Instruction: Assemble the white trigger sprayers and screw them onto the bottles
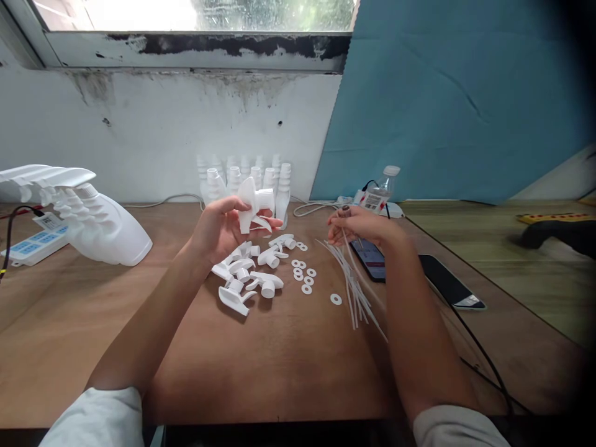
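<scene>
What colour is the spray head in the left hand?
The spray head is white, clearest in the head view.

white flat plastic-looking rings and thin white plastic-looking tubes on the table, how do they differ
The white flat plastic-looking rings are round with central holes, while the thin white plastic-looking tubes are long and slender. The rings lie scattered, mostly loosely grouped; the tubes lie in a fanned bundle. Both are white and rest on the brown wooden table.

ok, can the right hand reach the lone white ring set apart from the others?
Likely yes: the ring lies uncovered, with the loose tubes beside it rather than over it. The right hand seems to pinch a thin tube, though, so it may need to let go first.
</scene>
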Demonstrator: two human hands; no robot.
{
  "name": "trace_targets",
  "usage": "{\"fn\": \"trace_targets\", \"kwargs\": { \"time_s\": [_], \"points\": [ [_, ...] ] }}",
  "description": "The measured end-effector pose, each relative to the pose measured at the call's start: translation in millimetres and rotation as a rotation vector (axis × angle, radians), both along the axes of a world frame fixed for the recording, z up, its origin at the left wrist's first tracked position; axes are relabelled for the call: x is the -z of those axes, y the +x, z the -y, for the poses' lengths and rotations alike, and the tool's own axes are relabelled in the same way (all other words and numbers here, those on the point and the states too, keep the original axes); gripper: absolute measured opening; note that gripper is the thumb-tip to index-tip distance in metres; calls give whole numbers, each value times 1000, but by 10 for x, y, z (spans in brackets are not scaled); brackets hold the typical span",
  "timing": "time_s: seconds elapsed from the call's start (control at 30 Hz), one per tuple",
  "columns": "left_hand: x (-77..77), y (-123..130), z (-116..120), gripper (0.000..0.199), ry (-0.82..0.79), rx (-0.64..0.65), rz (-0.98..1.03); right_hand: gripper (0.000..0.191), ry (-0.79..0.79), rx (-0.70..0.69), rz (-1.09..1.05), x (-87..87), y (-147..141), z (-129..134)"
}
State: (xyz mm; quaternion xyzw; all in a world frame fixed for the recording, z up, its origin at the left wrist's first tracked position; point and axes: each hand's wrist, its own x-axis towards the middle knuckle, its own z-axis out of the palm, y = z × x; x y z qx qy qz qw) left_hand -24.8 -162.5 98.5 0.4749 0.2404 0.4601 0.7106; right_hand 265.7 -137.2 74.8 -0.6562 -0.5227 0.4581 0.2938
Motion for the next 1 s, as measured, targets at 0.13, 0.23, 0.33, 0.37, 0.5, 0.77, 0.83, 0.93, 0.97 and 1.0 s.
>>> {"fn": "trace_targets", "kwargs": {
  "time_s": [0.13, 0.23, 0.33, 0.37, 0.5, 0.77, 0.83, 0.93, 0.97, 1.0],
  "points": [
    [34, 20, -33, 18, -72, 44, -13, 14, -124, 73, 156, 281, 117, -153],
    [88, 63, -69, 31, -91, 4, -62, 14, -66, 145, 256, 358, 195, -238],
    [174, 124, -104, 39, -162, -13, -61, 16, 167, 222, 316, 250, 210, -258],
    [206, 145, -114, 40, -193, -15, -49, 21, 280, 245, 301, 173, 177, -229],
    [329, 215, -144, 41, -295, -5, 14, 52, 553, 187, 34, -227, -167, 119],
    [401, 276, -113, 34, -317, 57, 12, 23, 678, -334, -224, -505, -848, 727],
    [397, 277, -105, 33, -301, 50, 0, 20, 721, -305, -173, -460, -897, 720],
    [400, 278, -105, 31, -254, 0, -19, 19, 757, -281, -138, -410, -937, 704],
    [403, 279, -105, 31, -233, -18, -29, 19, 761, -277, -123, -405, -948, 709],
    [408, 280, -103, 31, -209, -39, -39, 19, 766, -273, -105, -406, -959, 720]
  ]
}}
